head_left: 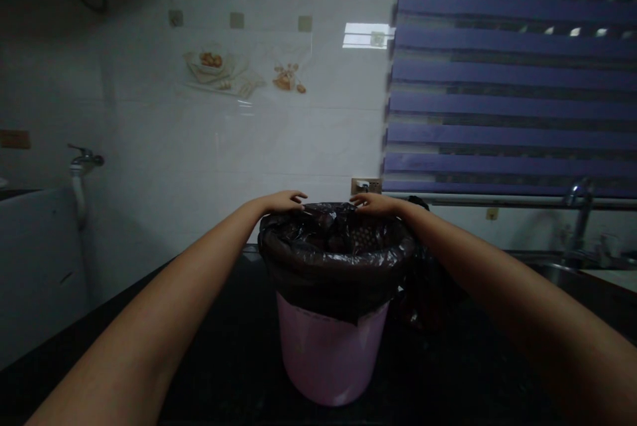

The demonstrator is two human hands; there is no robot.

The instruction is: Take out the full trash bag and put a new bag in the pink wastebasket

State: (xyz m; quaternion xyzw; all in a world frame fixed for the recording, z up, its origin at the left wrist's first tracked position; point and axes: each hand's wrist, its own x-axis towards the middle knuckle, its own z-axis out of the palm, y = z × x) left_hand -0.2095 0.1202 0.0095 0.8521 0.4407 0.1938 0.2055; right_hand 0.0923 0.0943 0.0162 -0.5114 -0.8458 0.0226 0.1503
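Note:
A pink trash bin point(331, 353) stands upright on a dark countertop, lined with a black garbage bag point(338, 280). The bag is folded over the rim and hangs partway down the outside. At the far left of the rim, my left hand point(281, 202) is closed on the bag's edge. My right hand point(379, 205) grips the same edge at the far right, and the plastic stretches between the two hands. Parts of the fingers are hidden behind the plastic. Inside the bin, a dotted pattern of holes shows through or beside the bag.
Behind the bin is a tiled wall with a power socket point(365, 186). A dark plastic bundle point(428, 293) lies right of the bin. Farther right are a sink faucet point(580, 220) and purple striped blinds point(512, 74). A wall tap point(85, 158) is at left.

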